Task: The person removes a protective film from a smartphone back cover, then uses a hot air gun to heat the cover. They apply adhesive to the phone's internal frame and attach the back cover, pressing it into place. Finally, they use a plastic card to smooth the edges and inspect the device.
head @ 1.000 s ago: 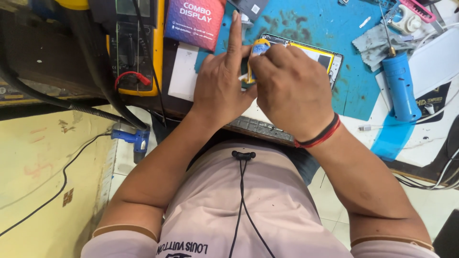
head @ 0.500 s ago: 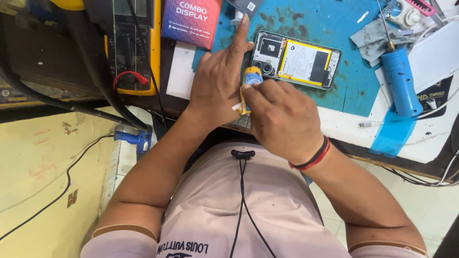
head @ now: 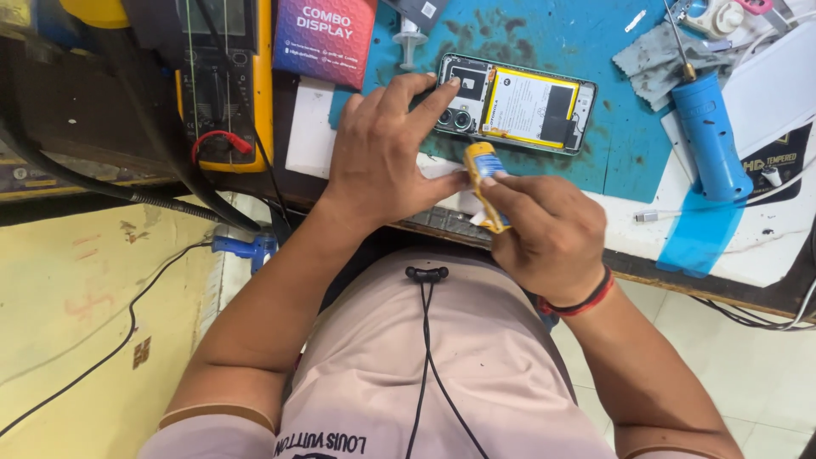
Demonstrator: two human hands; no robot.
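A: Starting at the far left, what lies on the bench?

B: A yellow multimeter [head: 223, 81] with black leads, and just right of it a red and purple box [head: 325, 38] at the edge of the blue work mat [head: 586, 42].

A: And the left hand [head: 382, 161]?

B: It rests flat on the mat's near edge, fingers spread apart and gripping nothing. Its forefinger reaches the camera end of the opened phone [head: 517, 104], which lies back-off on the mat with its yellow-edged battery showing.

A: Where is the little tube?

B: The small yellow tube [head: 484, 183] sits between the two hands, just in front of the phone. The right hand [head: 548, 238] has its thumb and fingers clamped on the lower part, the tip pointing up toward the phone.

A: Further right?

B: A blue electric screwdriver [head: 705, 136] lies near a grey cloth [head: 650, 64], well apart from both hands
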